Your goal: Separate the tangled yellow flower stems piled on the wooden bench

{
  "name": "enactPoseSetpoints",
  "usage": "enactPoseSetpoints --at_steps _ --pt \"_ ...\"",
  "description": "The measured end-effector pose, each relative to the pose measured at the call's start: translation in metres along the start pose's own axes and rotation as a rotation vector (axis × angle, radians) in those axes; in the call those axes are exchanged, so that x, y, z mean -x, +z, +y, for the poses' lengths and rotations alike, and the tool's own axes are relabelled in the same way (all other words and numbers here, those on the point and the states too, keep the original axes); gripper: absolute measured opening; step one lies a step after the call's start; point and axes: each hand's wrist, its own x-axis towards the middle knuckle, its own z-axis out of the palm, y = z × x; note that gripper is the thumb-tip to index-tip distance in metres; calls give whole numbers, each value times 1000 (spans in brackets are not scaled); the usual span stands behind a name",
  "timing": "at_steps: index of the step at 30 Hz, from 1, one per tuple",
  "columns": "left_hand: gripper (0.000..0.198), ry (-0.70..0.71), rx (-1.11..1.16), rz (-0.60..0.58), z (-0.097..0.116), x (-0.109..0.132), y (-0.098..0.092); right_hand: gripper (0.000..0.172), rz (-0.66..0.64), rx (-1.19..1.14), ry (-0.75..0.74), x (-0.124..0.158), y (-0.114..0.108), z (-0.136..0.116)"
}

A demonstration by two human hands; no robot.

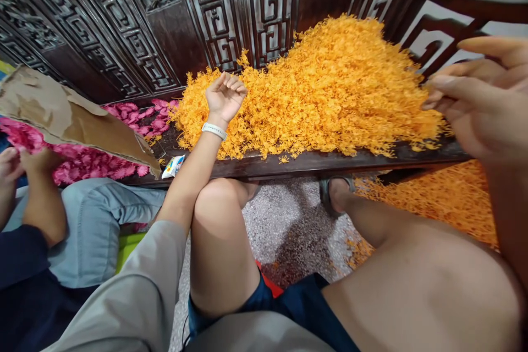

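Note:
Palm up above the left part of a big heap of orange artificial flower pieces (330, 88), my left hand (226, 96) has its fingers curled in loosely. Nothing shows in its palm; its wrist wears a white band (214, 131), and the forearm lies against my knee. My right hand (482, 93) is raised close to the camera, beyond the heap's right end. Its thumb and some fingers are pinched together while the index finger stretches out. Whatever the pinch may hold is too small or hidden to make out.
The heap lies on a dark carved wooden bench (305, 162). A torn cardboard sheet (78, 115) separates it from pink flower pieces (91, 162). A small packet (173, 166) sits at the edge. Left, another person's hands (35, 162) show. More orange pieces (437, 203) lie below right.

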Motion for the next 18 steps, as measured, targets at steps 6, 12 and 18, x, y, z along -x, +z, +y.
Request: enactPoseSetpoints --at_steps 6,12,18 --pt "43 15 114 25 -5 -5 -8 73 -178 180 74 8 0 -3" --pt "56 -55 115 111 -2 -8 -16 74 -312 368 173 13 8 -6" --pt "63 -75 241 177 -2 -7 -19 52 -535 421 183 18 17 -13"
